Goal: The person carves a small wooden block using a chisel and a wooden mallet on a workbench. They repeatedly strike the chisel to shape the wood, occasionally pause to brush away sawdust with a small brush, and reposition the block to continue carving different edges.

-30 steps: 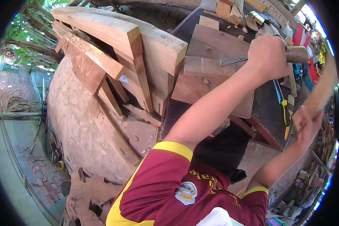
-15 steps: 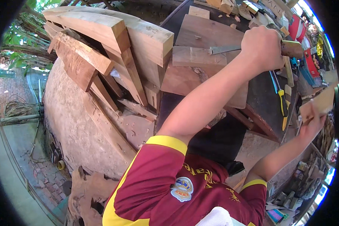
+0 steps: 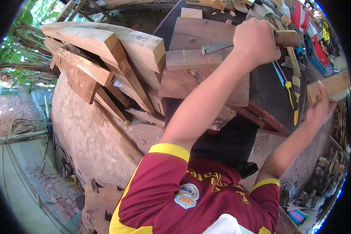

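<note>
My left hand (image 3: 256,41) is closed around the wooden handle of a chisel (image 3: 216,48). The chisel's flat metal blade points left, its tip over a narrow wood block (image 3: 193,59) that lies across wider brown boards (image 3: 200,33) on a dark bench. Whether the tip touches the wood cannot be made out. Out to the right, my right hand (image 3: 319,111) grips a pale wooden block (image 3: 329,87), fingers on its near side. That hand is slightly blurred, and part of its grip is hidden.
Long thick timbers (image 3: 140,45) lean at the left by a pale rounded surface (image 3: 82,132). A yellow-and-black-handled tool (image 3: 291,95) and a brush (image 3: 296,84) lie along the bench's right side. Wood offcuts (image 3: 218,4) and red packaging (image 3: 299,15) sit at the far end.
The view has tilted slightly. My right hand has risen a little with the wooden block, which has turned. My left hand keeps its hold on the chisel over the same block.
</note>
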### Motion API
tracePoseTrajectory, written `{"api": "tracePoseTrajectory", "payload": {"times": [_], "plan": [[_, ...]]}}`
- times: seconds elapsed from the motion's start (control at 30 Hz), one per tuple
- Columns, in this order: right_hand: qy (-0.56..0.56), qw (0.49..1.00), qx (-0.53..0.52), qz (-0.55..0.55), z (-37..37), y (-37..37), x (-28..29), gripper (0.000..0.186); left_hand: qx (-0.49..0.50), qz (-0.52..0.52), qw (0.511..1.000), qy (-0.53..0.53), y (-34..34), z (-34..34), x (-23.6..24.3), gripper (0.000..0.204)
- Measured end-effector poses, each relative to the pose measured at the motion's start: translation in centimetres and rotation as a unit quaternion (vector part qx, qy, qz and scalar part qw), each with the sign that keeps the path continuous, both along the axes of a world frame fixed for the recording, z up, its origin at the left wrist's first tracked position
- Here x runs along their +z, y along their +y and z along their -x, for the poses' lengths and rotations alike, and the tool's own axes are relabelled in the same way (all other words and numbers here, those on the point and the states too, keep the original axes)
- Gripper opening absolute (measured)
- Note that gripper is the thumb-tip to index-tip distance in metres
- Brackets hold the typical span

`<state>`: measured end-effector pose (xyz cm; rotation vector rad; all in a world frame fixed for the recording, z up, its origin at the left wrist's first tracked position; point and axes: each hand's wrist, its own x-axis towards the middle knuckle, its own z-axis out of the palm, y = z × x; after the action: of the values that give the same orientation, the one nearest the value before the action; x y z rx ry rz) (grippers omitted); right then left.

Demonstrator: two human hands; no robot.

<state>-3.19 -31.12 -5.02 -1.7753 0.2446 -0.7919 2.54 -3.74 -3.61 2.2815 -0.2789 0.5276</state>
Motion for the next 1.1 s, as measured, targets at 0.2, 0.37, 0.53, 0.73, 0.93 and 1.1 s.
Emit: {"api": "tracePoseTrajectory", "payload": {"times": [0.2, 0.37, 0.53, 0.73, 0.93, 1.1], "plan": [[0.072, 0.902, 0.111, 0.412, 1.8, 1.8, 0.2, 0.08, -0.006, -0.02, 0.999, 0.042, 0.8, 0.3, 0.3, 0.023], [-0.018, 0.998, -0.023, -0.048, 1.4, -0.9, 1.2, 0.082, -0.004, 0.002, 1.0, 0.019, 0.7, 0.0, 0.0, 0.024], [0.046, 0.89, 0.124, 0.437, 2.5, 4.1, -1.6, 0.074, 0.028, -0.079, 0.995, 0.058, 0.7, 0.5, 0.3, 0.023], [0.065, 0.981, 0.184, 0.009, 1.3, 4.3, -1.8, 0.069, 0.035, -0.011, 0.999, 0.003, 2.9, -0.5, -0.6, 0.019], [-0.031, 0.984, 0.103, -0.141, 4.8, 3.9, -3.9, 0.056, -0.047, -0.128, 0.99, -0.04, 0.8, 0.7, -3.2, 0.018], [-0.052, 0.94, 0.236, -0.24, 9.3, 6.8, -7.6, 0.062, -0.166, -0.151, 0.974, 0.012, 0.0, 2.9, -3.1, 0.017]]}}
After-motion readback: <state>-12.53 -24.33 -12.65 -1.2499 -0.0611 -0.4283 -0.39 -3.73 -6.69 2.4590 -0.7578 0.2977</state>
